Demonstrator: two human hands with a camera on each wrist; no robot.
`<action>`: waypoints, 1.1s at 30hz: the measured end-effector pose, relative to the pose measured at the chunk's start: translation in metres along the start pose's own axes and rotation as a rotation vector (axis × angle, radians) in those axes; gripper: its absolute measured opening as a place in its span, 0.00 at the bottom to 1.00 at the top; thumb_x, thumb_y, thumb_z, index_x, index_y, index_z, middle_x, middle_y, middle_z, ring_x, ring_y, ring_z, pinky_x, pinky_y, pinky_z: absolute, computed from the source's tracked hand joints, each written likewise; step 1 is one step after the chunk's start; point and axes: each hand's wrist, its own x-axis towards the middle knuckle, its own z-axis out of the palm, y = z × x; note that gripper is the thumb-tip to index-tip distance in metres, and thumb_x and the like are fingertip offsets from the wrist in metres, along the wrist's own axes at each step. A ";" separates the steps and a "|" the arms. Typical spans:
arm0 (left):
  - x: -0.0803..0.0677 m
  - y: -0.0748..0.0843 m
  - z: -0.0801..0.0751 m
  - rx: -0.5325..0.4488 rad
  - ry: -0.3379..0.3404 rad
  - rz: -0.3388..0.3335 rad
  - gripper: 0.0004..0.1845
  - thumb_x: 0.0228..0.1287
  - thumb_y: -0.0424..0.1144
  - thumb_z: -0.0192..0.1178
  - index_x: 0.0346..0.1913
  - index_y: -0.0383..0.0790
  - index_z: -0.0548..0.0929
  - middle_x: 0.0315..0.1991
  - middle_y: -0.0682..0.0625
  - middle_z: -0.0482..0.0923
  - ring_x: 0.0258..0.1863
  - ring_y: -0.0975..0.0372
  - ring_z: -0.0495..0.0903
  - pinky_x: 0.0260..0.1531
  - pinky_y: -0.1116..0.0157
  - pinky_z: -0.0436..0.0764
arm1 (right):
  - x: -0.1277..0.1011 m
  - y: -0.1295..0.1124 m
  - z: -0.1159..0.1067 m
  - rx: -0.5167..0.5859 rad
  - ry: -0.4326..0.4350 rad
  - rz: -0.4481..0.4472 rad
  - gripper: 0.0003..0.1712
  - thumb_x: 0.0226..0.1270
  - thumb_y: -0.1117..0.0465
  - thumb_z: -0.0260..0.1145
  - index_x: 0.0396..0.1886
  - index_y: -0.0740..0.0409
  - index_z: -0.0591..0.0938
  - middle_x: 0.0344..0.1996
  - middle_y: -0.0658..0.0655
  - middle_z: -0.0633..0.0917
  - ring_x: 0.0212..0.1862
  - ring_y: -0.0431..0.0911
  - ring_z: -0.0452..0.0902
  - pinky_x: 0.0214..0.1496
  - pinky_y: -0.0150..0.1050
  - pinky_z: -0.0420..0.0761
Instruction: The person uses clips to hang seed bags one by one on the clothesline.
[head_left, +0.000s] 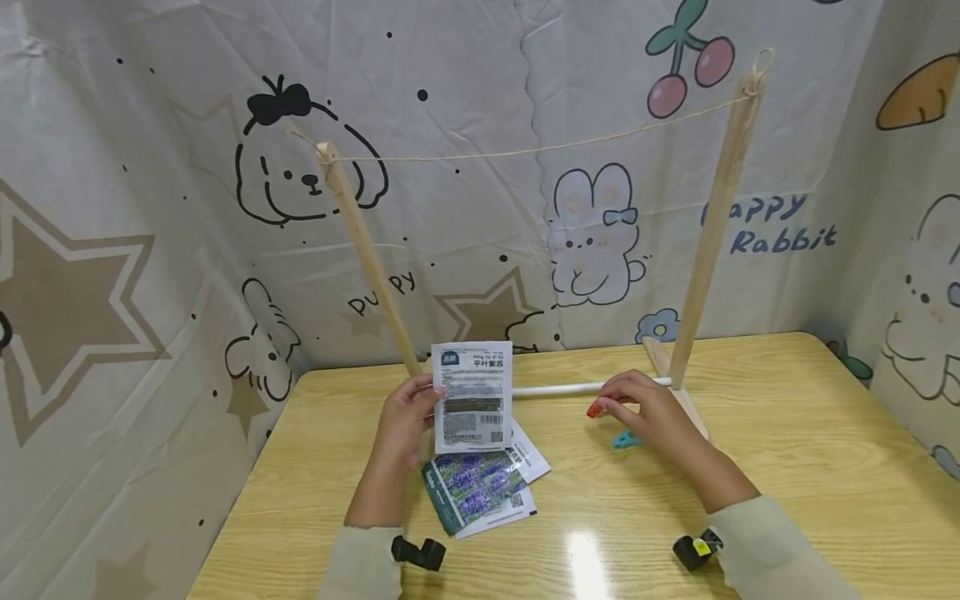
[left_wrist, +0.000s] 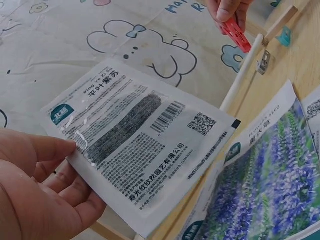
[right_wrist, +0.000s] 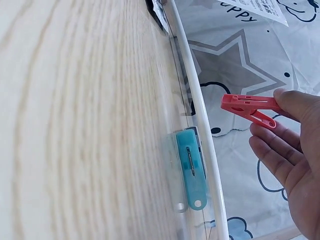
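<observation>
1. A white seed packet (head_left: 472,396) is held upright by the left hand (head_left: 402,421), pinched at its left edge between thumb and fingers, with its printed back turned toward the person.
2. A red clothespin (head_left: 595,409) is gripped at the fingertips of the right hand (head_left: 651,415), lifted just clear of the counter (head_left: 787,467).
3. Directly beneath the left hand, several more seed packets (head_left: 483,487) are laid flat on the counter in an overlapping pile; purple flowers are printed on the topmost one.
4. A teal clothespin (right_wrist: 191,170) is seen lying on the counter just under the right hand, beside a white rod (head_left: 555,388).
5. The white rod is stretched across the counter between the two hands, beyond them, at the foot of a wooden frame.
6. Two wooden posts (head_left: 712,225) are raised behind the hands, one beyond each hand, and a string (head_left: 525,152) is strung between their tops, high above both hands.
7. In the left wrist view a small metal clip (left_wrist: 263,61) is visible against the rod, close to the red clothespin.
8. A cloth printed with cartoon animals (head_left: 592,233) is hung behind and to both sides of the hands.
</observation>
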 end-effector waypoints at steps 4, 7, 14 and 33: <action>-0.002 0.005 0.000 -0.001 0.017 0.006 0.14 0.71 0.31 0.58 0.57 0.32 0.79 0.39 0.53 0.86 0.35 0.62 0.84 0.38 0.64 0.82 | 0.000 -0.001 0.000 0.000 0.002 -0.008 0.03 0.67 0.65 0.70 0.38 0.54 0.87 0.43 0.51 0.84 0.46 0.47 0.83 0.47 0.41 0.86; -0.002 0.009 -0.001 -0.001 0.021 0.008 0.14 0.72 0.31 0.58 0.57 0.33 0.79 0.39 0.54 0.86 0.36 0.62 0.84 0.38 0.64 0.82 | 0.000 -0.002 0.000 0.004 0.004 -0.019 0.03 0.67 0.65 0.70 0.38 0.53 0.87 0.43 0.51 0.84 0.45 0.47 0.83 0.48 0.41 0.86; -0.003 0.014 -0.002 -0.016 0.030 0.020 0.14 0.72 0.32 0.58 0.57 0.33 0.79 0.39 0.54 0.86 0.36 0.62 0.84 0.38 0.65 0.82 | 0.000 -0.004 0.001 0.003 0.002 -0.014 0.03 0.67 0.65 0.70 0.38 0.54 0.88 0.43 0.51 0.84 0.45 0.48 0.84 0.46 0.38 0.86; -0.003 0.030 -0.001 -0.023 0.040 0.054 0.15 0.72 0.32 0.59 0.58 0.33 0.79 0.39 0.54 0.86 0.33 0.63 0.84 0.38 0.66 0.82 | 0.002 -0.009 -0.009 -0.083 0.024 -0.031 0.04 0.65 0.64 0.72 0.39 0.53 0.88 0.43 0.51 0.86 0.43 0.47 0.86 0.45 0.45 0.87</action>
